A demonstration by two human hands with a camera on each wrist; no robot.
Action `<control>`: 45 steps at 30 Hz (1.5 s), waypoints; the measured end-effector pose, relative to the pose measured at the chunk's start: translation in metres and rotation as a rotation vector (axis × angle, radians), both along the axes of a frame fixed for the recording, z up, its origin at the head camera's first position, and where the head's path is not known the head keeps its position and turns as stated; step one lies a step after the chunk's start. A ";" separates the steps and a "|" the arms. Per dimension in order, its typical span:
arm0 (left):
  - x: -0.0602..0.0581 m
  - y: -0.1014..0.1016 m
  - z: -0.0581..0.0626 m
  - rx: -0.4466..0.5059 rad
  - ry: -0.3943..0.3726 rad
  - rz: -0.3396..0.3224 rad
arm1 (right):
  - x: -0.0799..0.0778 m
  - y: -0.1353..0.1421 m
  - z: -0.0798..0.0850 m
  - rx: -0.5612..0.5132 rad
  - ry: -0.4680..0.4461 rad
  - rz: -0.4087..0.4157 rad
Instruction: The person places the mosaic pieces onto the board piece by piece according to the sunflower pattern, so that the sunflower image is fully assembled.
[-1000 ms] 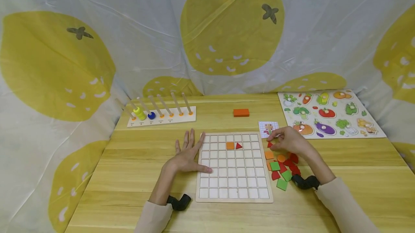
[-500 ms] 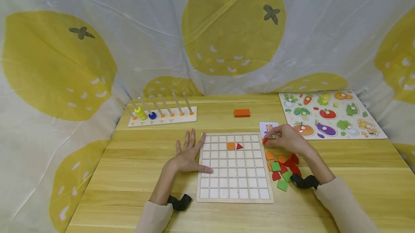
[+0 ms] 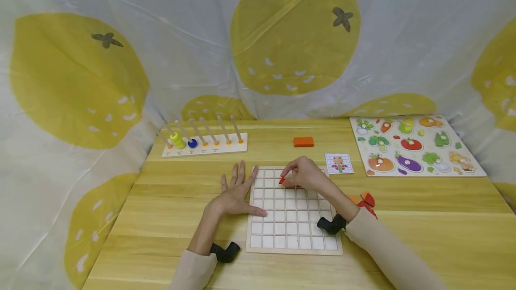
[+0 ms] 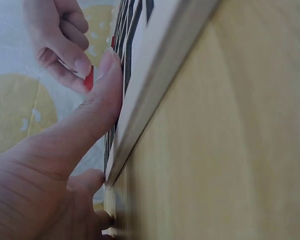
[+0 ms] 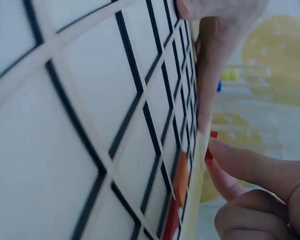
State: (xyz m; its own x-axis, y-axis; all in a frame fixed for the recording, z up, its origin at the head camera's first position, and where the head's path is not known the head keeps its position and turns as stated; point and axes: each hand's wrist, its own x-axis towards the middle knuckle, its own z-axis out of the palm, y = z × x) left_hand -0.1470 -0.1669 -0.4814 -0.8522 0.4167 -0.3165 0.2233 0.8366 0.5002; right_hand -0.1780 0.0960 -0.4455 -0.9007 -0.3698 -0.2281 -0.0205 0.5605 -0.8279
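Observation:
A pale wooden grid board [image 3: 280, 228] lies flat on the table. My left hand [image 3: 234, 198], fingers spread, rests along its left edge, with the thumb on the board. Over the upper rows my right hand [image 3: 308, 175] pinches a small red tile [image 3: 281, 180] between thumb and fingertips. In the left wrist view that red tile [image 4: 89, 78] shows just beyond my left thumb. From the right wrist, the tile [image 5: 213, 135] appears a little off the board. An orange square tile [image 5: 181, 180] and another red tile [image 5: 171, 220] sit in grid cells, mostly covered by my right hand in the head view.
Right of the board lie loose red tiles [image 3: 367, 200] and orange ones, partly under the right forearm. A pattern card [image 3: 339, 164] touches or nearly touches the board's corner. Behind stand a peg rack [image 3: 230, 148], an orange block [image 3: 303, 142] and a vegetable puzzle [image 3: 427, 144].
My right hand has carried the red tile left from beside the card to above the board's upper rows. The card is now uncovered. My left hand stays in place.

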 end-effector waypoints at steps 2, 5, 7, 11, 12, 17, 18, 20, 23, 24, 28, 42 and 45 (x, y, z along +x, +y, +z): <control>-0.001 0.000 -0.002 0.017 0.010 -0.008 | -0.001 -0.005 -0.003 0.008 0.000 -0.006; 0.003 0.004 0.011 0.033 0.004 -0.006 | -0.001 -0.009 -0.005 0.015 -0.007 -0.019; 0.004 0.004 0.011 0.043 0.003 -0.004 | -0.001 -0.010 -0.006 0.015 -0.013 -0.025; 0.004 0.003 0.011 0.028 -0.004 0.003 | 0.000 -0.010 -0.008 0.008 -0.019 -0.017; 0.003 0.002 0.007 0.030 0.004 0.003 | 0.000 -0.010 -0.008 0.006 -0.019 -0.010; 0.001 -0.001 -0.007 0.041 0.027 0.007 | -0.001 -0.011 -0.010 0.011 -0.006 0.000; 0.002 -0.001 -0.006 0.046 0.025 0.006 | -0.002 -0.011 -0.011 0.014 0.002 0.002; 0.003 0.000 0.001 0.048 0.009 0.006 | -0.003 -0.012 -0.012 0.016 0.010 -0.002; 0.005 0.003 0.015 0.033 -0.014 0.007 | -0.004 -0.013 -0.012 0.015 0.016 -0.005; 0.006 0.003 0.016 0.035 -0.008 0.002 | -0.004 -0.013 -0.012 0.014 0.014 -0.008; 0.007 0.006 0.020 0.000 -0.011 0.004 | -0.004 -0.014 -0.012 0.014 -0.002 -0.019; 0.005 0.009 0.021 -0.068 -0.020 0.011 | -0.005 -0.008 -0.015 -0.010 -0.001 -0.007; 0.005 0.009 0.021 -0.072 -0.018 0.010 | -0.005 -0.008 -0.015 -0.012 -0.017 -0.022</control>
